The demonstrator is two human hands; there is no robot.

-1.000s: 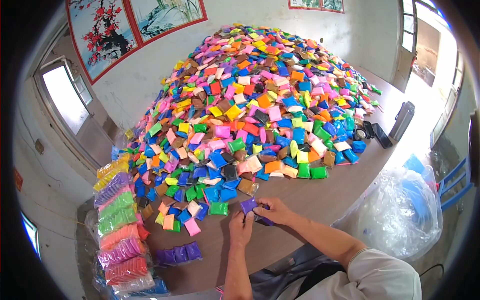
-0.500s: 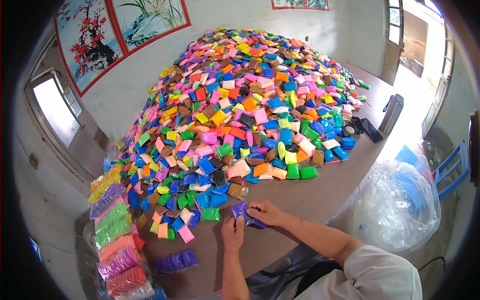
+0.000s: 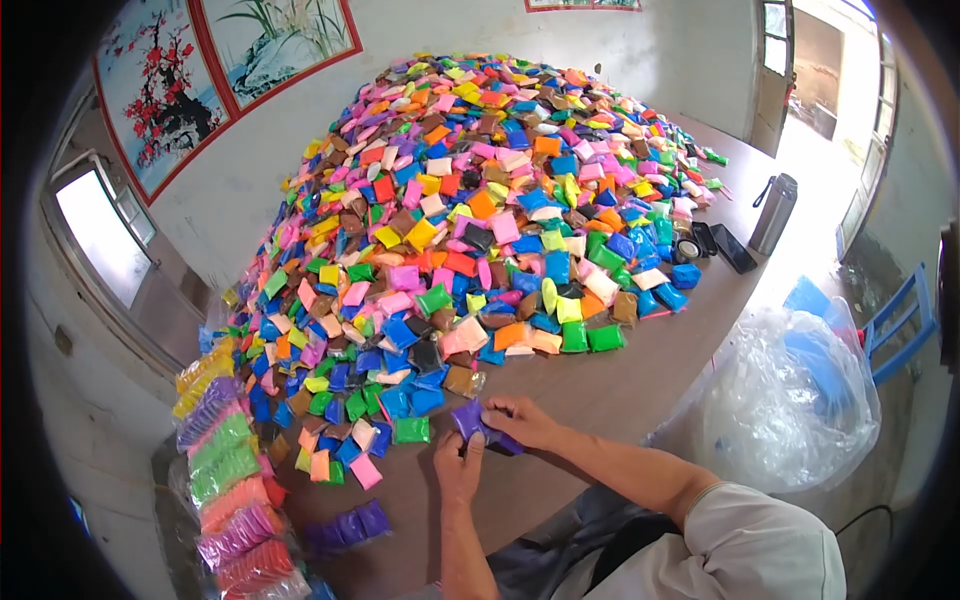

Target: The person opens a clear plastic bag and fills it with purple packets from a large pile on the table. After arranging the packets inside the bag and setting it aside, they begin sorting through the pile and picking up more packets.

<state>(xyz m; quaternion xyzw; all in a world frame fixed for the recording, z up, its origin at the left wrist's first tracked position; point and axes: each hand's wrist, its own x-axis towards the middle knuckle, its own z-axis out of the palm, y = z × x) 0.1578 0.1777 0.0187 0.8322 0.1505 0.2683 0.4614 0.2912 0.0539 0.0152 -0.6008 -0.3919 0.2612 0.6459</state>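
Observation:
Purple packets [image 3: 466, 417] are held between my two hands above the near part of the brown table [image 3: 540, 385]. My left hand [image 3: 459, 467] pinches their left side, thumb up. On the right side, my right hand [image 3: 520, 422] has its fingers closed on them. A green packet [image 3: 411, 430] lies just beyond my left hand, at the near edge of a large heap of coloured packets [image 3: 480, 230]. Nearer to me on the left, a short row of purple packets [image 3: 350, 525] rests on the table.
Stacked rows of sorted packets [image 3: 225, 460] line the left edge. At the right are a steel flask [image 3: 774, 215], a black phone-like object [image 3: 733, 248] and a round tin [image 3: 686, 250]. Beside the table stand a big clear plastic bag [image 3: 790, 400] and a blue chair [image 3: 900, 325].
The view has shifted slightly, so the whole scene sits a little further left. Both hands still hold the purple packets, with only a small change in their pose.

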